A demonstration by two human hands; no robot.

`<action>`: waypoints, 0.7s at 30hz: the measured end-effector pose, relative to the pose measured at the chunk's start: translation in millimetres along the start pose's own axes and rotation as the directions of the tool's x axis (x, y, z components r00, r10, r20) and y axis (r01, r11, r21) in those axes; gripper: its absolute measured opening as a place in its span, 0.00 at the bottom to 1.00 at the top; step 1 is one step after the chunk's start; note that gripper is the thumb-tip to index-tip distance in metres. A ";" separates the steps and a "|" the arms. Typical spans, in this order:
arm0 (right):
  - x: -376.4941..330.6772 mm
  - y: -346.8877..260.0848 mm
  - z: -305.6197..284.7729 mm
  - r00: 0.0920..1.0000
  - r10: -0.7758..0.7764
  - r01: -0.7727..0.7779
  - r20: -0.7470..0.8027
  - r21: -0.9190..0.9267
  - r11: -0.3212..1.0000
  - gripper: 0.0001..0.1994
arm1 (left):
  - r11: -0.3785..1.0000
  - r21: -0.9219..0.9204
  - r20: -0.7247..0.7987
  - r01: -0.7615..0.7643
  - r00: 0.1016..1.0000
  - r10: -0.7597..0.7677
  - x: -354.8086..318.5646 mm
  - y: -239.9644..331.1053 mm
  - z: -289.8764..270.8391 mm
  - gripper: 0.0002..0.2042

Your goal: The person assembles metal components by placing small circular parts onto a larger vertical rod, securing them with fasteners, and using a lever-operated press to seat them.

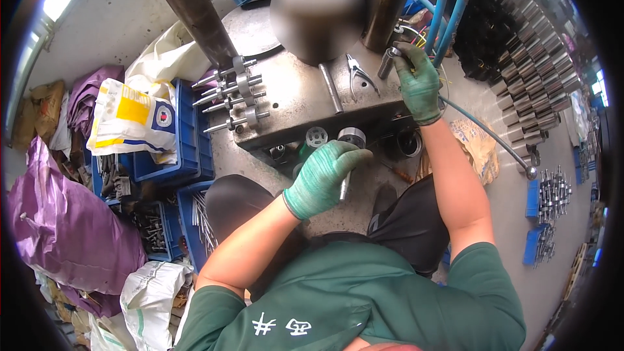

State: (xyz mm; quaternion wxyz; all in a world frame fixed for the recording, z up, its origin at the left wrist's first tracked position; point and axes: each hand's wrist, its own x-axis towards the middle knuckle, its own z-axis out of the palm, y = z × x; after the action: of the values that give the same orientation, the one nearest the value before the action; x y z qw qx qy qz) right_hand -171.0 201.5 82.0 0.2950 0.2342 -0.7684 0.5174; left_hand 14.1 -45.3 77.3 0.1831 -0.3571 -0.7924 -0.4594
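My left hand [325, 175], in a green glove, is closed around a metal shaft [345, 186] with a wide round head [351, 134]. It is held in front of the bench's near edge, the thin end pointing toward me. My right hand [419, 88], gloved the same, reaches to the bench's right side. Its fingers close on the top of a short metal cylinder [385, 66]. Left of that cylinder, snap-ring pliers [359, 78] and a plain metal rod [331, 89] lie on the metal bench [292, 101]. Several shafts with round collars [244, 91] lie at the bench's left.
Two dark steel columns [192, 10] rise from the bench, with a large round press part [316, 13] between them. Blue crates [195, 136] and a purple sack [71, 221] stand left. Stacked metal tubes [536, 71] are at right, near blue hoses [454, 16].
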 end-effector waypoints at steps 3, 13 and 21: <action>-17.2 -36.3 7.5 0.977 0.209 -0.214 0.050 0.315 0.925 0.15 | 0.984 0.155 0.030 -0.082 0.996 0.078 0.6 -8.4 0.7 0.28; 11.9 -70.1 5.8 0.897 0.361 -0.430 0.255 0.314 0.847 0.16 | 0.959 -0.065 -0.438 0.276 0.856 -0.276 26.2 -56.2 -0.9 0.18; 148.3 -51.5 60.7 0.992 -0.011 0.022 0.127 -0.081 0.996 0.16 | 0.904 -0.030 -0.444 0.426 0.805 -0.394 29.0 -75.9 -2.7 0.27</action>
State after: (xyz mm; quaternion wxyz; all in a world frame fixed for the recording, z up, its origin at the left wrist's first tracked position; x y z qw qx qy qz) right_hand -255.8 118.5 201.3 0.2594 0.2604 -0.8042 0.4671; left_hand -61.4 -60.6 51.3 0.2662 -0.0578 -0.8044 -0.5280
